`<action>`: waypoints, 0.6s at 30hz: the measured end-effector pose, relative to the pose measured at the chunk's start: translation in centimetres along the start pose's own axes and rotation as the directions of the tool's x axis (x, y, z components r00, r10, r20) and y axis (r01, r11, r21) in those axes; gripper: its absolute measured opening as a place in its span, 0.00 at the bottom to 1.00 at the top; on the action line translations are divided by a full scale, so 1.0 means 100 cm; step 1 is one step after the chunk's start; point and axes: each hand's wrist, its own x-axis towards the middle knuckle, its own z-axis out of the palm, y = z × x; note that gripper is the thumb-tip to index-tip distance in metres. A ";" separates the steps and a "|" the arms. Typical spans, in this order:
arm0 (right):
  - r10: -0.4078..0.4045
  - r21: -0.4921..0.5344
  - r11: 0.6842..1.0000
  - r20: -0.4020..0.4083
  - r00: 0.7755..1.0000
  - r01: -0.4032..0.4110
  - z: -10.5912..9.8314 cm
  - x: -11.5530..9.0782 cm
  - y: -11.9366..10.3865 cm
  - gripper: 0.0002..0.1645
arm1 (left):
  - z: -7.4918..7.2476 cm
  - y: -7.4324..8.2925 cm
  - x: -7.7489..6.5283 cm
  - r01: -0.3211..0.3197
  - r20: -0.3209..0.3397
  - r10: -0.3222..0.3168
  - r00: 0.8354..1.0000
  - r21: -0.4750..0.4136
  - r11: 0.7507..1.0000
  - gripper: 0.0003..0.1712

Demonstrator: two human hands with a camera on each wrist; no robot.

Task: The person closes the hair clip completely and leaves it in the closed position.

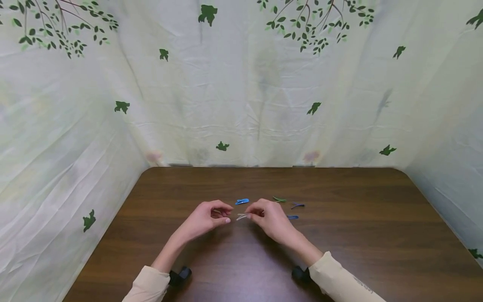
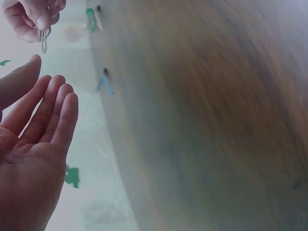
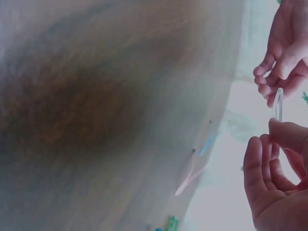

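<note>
white clip (image 3: 280,98) | juts from pinching right fingers (image 3: 285,134) | left fingers (image 2: 67,118) relaxed, near but apart

Brown wood-grain table (image 1: 377,218), far corners rounded, pale sheen toward near side. On it, small clips lying apart: light-blue clip (image 1: 242,201) leftmost, slightly aslant; green clip (image 1: 279,199) farther right, arms forming narrow V; purplish clip (image 1: 297,205) just right of green one; darker blue clip (image 1: 293,217) nearer, partly hidden. Pinkish clip (image 3: 181,189), in right wrist view, between light-blue and green ones.
</note>
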 end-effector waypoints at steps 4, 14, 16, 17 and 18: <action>-0.024 -0.012 1.000 -0.020 0.999 0.024 -0.006 -0.007 -0.004 0.05 | 0.003 0.010 -0.003 -0.018 -0.027 0.018 0.999 0.001 1.000 0.17; -0.065 0.000 0.998 -0.108 0.992 0.066 -0.020 -0.027 -0.017 0.08 | 0.014 0.031 -0.016 -0.058 -0.088 0.056 0.995 -0.013 0.998 0.17; -0.070 0.009 0.997 -0.133 0.989 0.072 -0.023 -0.031 -0.020 0.09 | 0.016 0.035 -0.018 -0.066 -0.107 0.064 0.992 -0.021 0.998 0.18; -0.071 0.018 0.997 -0.143 0.987 0.074 -0.024 -0.033 -0.021 0.09 | 0.018 0.037 -0.019 -0.070 -0.117 0.066 0.991 -0.025 0.997 0.18; -0.073 0.027 0.997 -0.154 0.985 0.078 -0.026 -0.035 -0.023 0.09 | 0.019 0.040 -0.020 -0.074 -0.126 0.070 0.990 -0.027 0.997 0.18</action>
